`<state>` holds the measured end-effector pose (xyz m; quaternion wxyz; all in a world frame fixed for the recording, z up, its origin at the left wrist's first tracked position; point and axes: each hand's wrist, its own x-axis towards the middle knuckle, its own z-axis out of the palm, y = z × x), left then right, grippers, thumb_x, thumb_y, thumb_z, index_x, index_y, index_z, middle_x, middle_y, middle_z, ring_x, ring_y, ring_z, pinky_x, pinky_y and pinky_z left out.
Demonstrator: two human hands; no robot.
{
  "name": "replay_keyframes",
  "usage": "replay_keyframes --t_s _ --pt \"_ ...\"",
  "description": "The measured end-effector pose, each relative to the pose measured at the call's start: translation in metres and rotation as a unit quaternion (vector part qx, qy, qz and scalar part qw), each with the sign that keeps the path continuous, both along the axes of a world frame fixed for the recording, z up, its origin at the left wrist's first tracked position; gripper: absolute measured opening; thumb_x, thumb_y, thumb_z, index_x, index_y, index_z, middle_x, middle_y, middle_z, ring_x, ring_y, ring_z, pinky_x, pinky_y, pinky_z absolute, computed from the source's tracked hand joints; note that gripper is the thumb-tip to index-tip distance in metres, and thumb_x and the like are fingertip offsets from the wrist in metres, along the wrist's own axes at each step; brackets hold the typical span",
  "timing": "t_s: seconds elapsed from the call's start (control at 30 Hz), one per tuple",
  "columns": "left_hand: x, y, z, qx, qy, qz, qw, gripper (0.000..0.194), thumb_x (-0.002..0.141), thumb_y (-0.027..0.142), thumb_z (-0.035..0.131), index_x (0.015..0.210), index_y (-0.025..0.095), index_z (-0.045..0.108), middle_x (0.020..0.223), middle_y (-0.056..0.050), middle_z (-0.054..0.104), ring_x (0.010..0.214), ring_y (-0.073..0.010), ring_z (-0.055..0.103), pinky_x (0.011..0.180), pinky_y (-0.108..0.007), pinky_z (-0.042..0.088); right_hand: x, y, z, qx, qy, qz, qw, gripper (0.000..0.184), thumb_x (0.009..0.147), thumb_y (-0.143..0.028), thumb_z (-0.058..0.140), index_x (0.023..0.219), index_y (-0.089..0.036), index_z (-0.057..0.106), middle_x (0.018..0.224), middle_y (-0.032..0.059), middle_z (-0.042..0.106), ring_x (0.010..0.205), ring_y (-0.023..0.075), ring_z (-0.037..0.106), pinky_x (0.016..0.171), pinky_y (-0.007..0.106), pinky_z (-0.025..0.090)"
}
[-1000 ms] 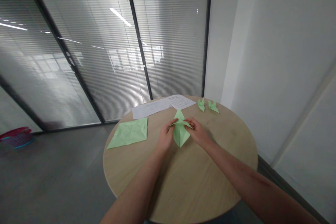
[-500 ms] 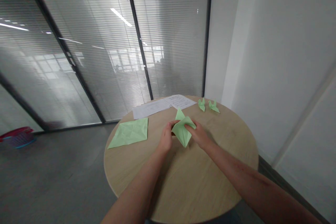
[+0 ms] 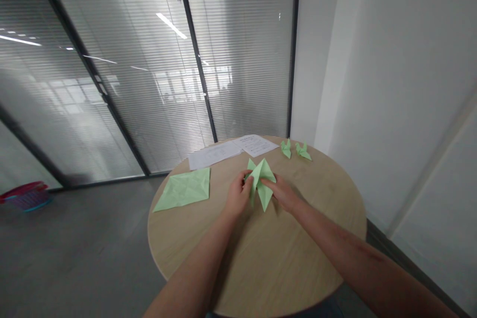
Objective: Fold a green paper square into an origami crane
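Observation:
A partly folded green paper (image 3: 262, 182) is held over the round wooden table (image 3: 261, 258), its lower point aimed at me. My left hand (image 3: 237, 198) pinches its left side. My right hand (image 3: 282, 194) grips its right side, fingers closed on the paper. An upper flap stands raised between the two hands.
A flat creased green sheet (image 3: 184, 189) lies at the table's left. White printed papers (image 3: 231, 150) lie at the far edge. Two small folded green figures (image 3: 295, 149) stand at the far right. Glass partitions with blinds stand behind; a red and blue basket (image 3: 25, 194) sits on the floor at left.
The upper flap of the green paper was lifted and swung up toward the far side. Both hands stayed on the paper and shifted slightly.

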<state>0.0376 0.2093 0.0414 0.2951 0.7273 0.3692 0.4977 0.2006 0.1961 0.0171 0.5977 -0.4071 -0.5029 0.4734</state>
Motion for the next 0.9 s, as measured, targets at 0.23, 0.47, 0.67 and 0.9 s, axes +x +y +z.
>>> replay_keyframes --t_s 0.23,0.47,0.67,0.9 --pt "-0.0008 0.0014 0.0035 -0.067 -0.046 0.039 0.996 0.047 0.091 0.042 0.05 0.129 0.014 0.057 0.072 -0.001 0.062 0.056 -0.0131 0.054 0.05 -0.023 0.045 -0.0002 -0.0025 0.0033 0.073 -0.1 0.002 0.992 0.052 0.076 -0.034 0.071 0.124 -0.022 0.057 0.117 0.0082 0.068 0.103 0.0245 0.065 0.09 0.04 0.051" --pt "-0.004 0.0086 0.0016 -0.183 -0.058 -0.021 0.981 0.061 0.075 0.043 0.073 0.126 0.013 0.059 0.073 -0.003 0.066 0.059 -0.0145 0.06 0.051 -0.025 0.051 0.0028 -0.0012 0.0012 0.078 -0.137 -0.002 0.988 0.061 0.078 -0.021 0.062 0.138 -0.025 0.05 0.134 0.0075 0.06 0.117 0.0232 0.059 0.103 0.043 0.044" --pt "-0.006 0.0087 -0.0008 -0.242 -0.076 -0.063 0.965 0.045 0.073 0.052 0.072 0.094 0.012 0.071 0.085 -0.009 0.072 0.068 -0.0176 0.064 0.059 -0.027 0.051 0.0041 -0.0037 0.0033 0.057 -0.101 0.036 0.993 0.057 0.078 -0.035 0.069 0.133 -0.026 0.056 0.134 0.0064 0.061 0.117 0.0254 0.059 0.099 0.041 0.047" --pt "-0.0052 0.0094 -0.001 -0.215 -0.09 -0.022 0.972 0.051 0.07 0.06 0.07 0.085 0.01 0.072 0.074 -0.007 0.068 0.062 -0.0172 0.06 0.056 -0.027 0.047 0.0039 0.0028 -0.003 -0.045 0.065 0.129 0.989 0.055 0.091 -0.062 0.042 0.131 -0.028 0.057 0.119 0.0069 0.069 0.098 0.0232 0.067 0.074 0.034 0.055"
